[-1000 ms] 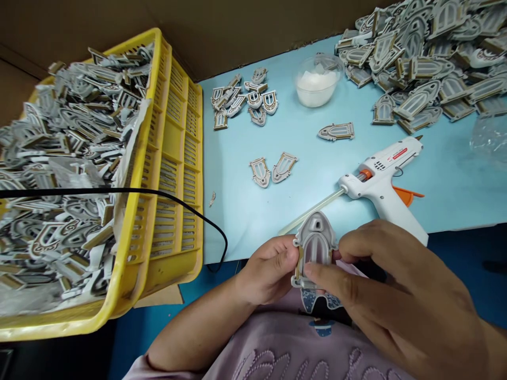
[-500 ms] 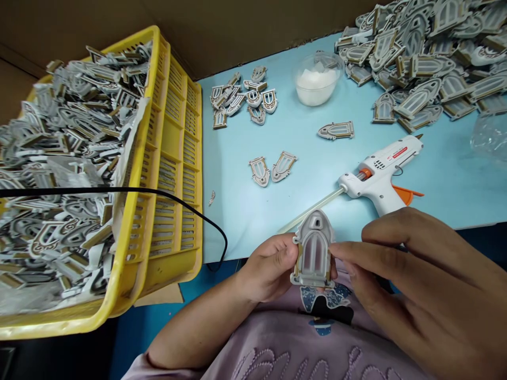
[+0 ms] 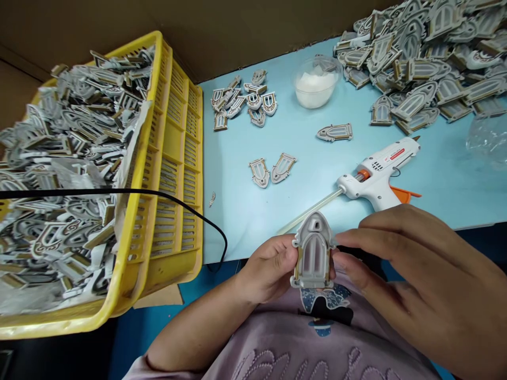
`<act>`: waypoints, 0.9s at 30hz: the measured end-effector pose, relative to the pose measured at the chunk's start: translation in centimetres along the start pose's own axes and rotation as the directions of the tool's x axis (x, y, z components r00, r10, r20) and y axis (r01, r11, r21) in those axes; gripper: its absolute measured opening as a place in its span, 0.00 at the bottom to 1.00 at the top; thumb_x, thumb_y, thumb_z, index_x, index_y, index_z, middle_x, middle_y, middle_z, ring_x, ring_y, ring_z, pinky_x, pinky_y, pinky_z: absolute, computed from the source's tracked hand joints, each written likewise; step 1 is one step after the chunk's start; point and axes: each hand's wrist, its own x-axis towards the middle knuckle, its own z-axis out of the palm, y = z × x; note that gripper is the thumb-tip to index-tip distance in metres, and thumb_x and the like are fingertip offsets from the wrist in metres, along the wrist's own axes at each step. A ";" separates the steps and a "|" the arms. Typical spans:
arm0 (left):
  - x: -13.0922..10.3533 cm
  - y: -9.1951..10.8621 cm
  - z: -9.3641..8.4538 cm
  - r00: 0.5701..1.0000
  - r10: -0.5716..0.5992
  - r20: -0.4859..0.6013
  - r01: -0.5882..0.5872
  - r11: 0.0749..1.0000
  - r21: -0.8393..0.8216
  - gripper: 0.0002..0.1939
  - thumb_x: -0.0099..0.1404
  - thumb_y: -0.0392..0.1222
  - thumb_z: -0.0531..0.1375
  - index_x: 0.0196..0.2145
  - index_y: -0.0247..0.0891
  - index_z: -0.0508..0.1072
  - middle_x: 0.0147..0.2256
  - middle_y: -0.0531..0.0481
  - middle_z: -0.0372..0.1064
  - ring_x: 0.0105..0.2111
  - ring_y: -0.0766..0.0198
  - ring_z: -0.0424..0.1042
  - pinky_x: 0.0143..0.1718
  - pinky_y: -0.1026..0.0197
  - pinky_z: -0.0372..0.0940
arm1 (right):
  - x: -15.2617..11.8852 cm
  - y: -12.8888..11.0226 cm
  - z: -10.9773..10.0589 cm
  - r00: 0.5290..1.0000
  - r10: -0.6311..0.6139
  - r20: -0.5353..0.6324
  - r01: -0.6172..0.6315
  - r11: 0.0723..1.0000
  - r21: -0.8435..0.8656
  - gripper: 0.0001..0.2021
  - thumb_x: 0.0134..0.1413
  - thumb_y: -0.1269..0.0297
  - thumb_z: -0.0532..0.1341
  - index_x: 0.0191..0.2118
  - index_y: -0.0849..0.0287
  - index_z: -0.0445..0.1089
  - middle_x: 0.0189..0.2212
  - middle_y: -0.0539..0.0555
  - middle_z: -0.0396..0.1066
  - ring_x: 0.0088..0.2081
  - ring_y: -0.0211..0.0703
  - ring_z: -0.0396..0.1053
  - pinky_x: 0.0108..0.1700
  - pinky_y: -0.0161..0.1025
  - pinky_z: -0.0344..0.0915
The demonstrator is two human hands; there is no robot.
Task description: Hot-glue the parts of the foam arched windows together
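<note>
My left hand [image 3: 273, 266] grips a small arched window piece [image 3: 315, 253] by its left side, thumb in front and fingers behind. The piece stands upright, pale grey with gold side strips and a small square hole near its pointed top. At its right edge is my right hand [image 3: 412, 274], index finger and thumb parted, the tips at or very near the rim; whether they touch is hard to tell. Beyond my hands lies a white glue gun [image 3: 380, 171] with an orange trigger and a clear glue stick [image 3: 311, 211] in its back.
A yellow crate [image 3: 158, 158] full of similar pieces stands left, a black cable [image 3: 170, 196] crossing it. Two window pieces [image 3: 259, 172] lie mid-table, a small group [image 3: 253, 100] behind them. A clear tub [image 3: 316, 89] with white contents and a large pile [image 3: 428, 68] are farther right.
My right index finger has shifted slightly up along the piece's right edge, and the thumb has come closer to it. The window piece stays in my left hand.
</note>
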 end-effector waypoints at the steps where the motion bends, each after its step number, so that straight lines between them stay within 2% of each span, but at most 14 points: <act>1: 0.0 0.1 0.0 1.000 0.012 0.018 -0.012 1.000 -0.010 0.27 0.65 0.64 0.63 0.29 0.34 0.76 0.24 0.48 0.71 0.25 0.64 0.70 0.28 0.64 0.63 | 0.0 0.0 0.0 1.000 0.001 -0.007 -0.001 1.000 -0.009 0.05 0.64 0.72 0.63 0.42 0.65 0.77 0.37 0.56 0.71 0.40 0.41 0.68 0.49 0.39 0.63; 3: 0.1 0.2 0.0 0.999 0.035 0.030 -0.035 0.999 -0.013 0.24 0.65 0.62 0.64 0.31 0.34 0.77 0.24 0.50 0.69 0.24 0.66 0.67 0.28 0.65 0.62 | 0.0 0.0 0.1 1.000 -0.005 -0.004 0.005 1.000 -0.021 0.05 0.63 0.72 0.64 0.41 0.66 0.77 0.36 0.56 0.72 0.39 0.41 0.68 0.48 0.40 0.63; 5: 0.1 0.3 0.0 0.999 0.048 0.013 -0.049 0.998 0.050 0.22 0.66 0.59 0.65 0.33 0.34 0.78 0.24 0.51 0.67 0.24 0.67 0.64 0.31 0.64 0.62 | -0.1 -0.1 0.5 1.000 -0.008 -0.008 0.008 0.999 -0.033 0.04 0.63 0.72 0.64 0.40 0.65 0.77 0.34 0.56 0.72 0.37 0.42 0.68 0.45 0.41 0.63; 8: 0.0 0.4 0.0 0.998 0.067 0.018 -0.070 0.980 0.186 0.20 0.68 0.56 0.64 0.39 0.33 0.78 0.27 0.50 0.68 0.29 0.66 0.65 0.39 0.62 0.64 | -0.3 -0.3 1.3 0.999 0.005 -0.040 -0.008 0.997 -0.081 0.03 0.62 0.75 0.64 0.37 0.65 0.76 0.31 0.56 0.71 0.35 0.44 0.68 0.41 0.44 0.63; 11: 0.2 0.3 0.1 0.995 0.087 0.039 -0.093 0.978 0.187 0.17 0.67 0.53 0.65 0.42 0.35 0.78 0.29 0.50 0.70 0.30 0.65 0.67 0.38 0.62 0.65 | -0.3 -0.2 2.0 0.999 -0.002 -0.047 -0.005 0.989 -0.149 0.05 0.62 0.76 0.61 0.34 0.64 0.72 0.31 0.58 0.70 0.35 0.46 0.67 0.39 0.45 0.61; 14: 0.7 0.8 0.0 0.995 0.083 -0.046 -0.072 0.977 0.201 0.22 0.61 0.57 0.68 0.41 0.34 0.77 0.30 0.48 0.73 0.29 0.63 0.71 0.35 0.62 0.67 | -0.3 0.7 1.7 0.998 0.051 -0.030 -0.054 0.993 -0.103 0.07 0.64 0.75 0.57 0.33 0.61 0.65 0.30 0.55 0.67 0.34 0.43 0.64 0.38 0.41 0.61; 16: 1.4 1.7 -0.3 0.983 0.079 -0.164 -0.021 0.943 0.333 0.26 0.61 0.62 0.64 0.42 0.33 0.76 0.31 0.45 0.76 0.27 0.61 0.73 0.33 0.60 0.68 | -0.6 1.7 0.9 0.992 0.126 -0.006 -0.126 0.992 -0.026 0.08 0.67 0.73 0.54 0.34 0.59 0.62 0.30 0.52 0.64 0.33 0.39 0.62 0.36 0.38 0.60; 19: 3.1 3.9 -1.3 0.951 0.102 -0.291 0.090 0.811 0.578 0.23 0.68 0.58 0.53 0.39 0.33 0.74 0.33 0.42 0.77 0.26 0.61 0.75 0.36 0.58 0.70 | -1.8 3.3 -0.6 0.973 0.229 0.011 -0.229 0.973 0.020 0.09 0.70 0.69 0.51 0.35 0.56 0.60 0.29 0.49 0.63 0.31 0.37 0.60 0.33 0.37 0.58; 22: 5.6 6.0 -2.3 0.926 0.130 -0.353 0.197 0.632 0.750 0.16 0.69 0.48 0.52 0.35 0.34 0.73 0.32 0.45 0.77 0.26 0.62 0.78 0.36 0.59 0.70 | -3.3 4.5 -1.5 0.954 0.298 0.022 -0.298 0.954 0.040 0.11 0.72 0.67 0.50 0.35 0.56 0.61 0.30 0.49 0.64 0.30 0.37 0.61 0.32 0.38 0.58; 25: 8.7 7.1 -2.4 0.895 0.207 -0.395 0.284 0.419 0.862 0.14 0.70 0.45 0.52 0.41 0.36 0.76 0.26 0.51 0.75 0.25 0.61 0.77 0.33 0.61 0.67 | -4.5 4.9 -1.6 0.945 0.324 0.049 -0.327 0.942 0.074 0.12 0.72 0.67 0.51 0.33 0.56 0.62 0.30 0.49 0.65 0.31 0.37 0.62 0.33 0.39 0.58; 27: 10.7 7.4 -1.7 0.888 0.256 -0.383 0.312 0.276 0.909 0.16 0.71 0.45 0.53 0.48 0.38 0.76 0.23 0.52 0.74 0.27 0.58 0.77 0.36 0.59 0.67 | -4.7 4.8 -1.6 0.939 0.338 0.071 -0.343 0.936 0.081 0.13 0.71 0.66 0.53 0.31 0.56 0.62 0.29 0.49 0.64 0.30 0.37 0.62 0.33 0.38 0.58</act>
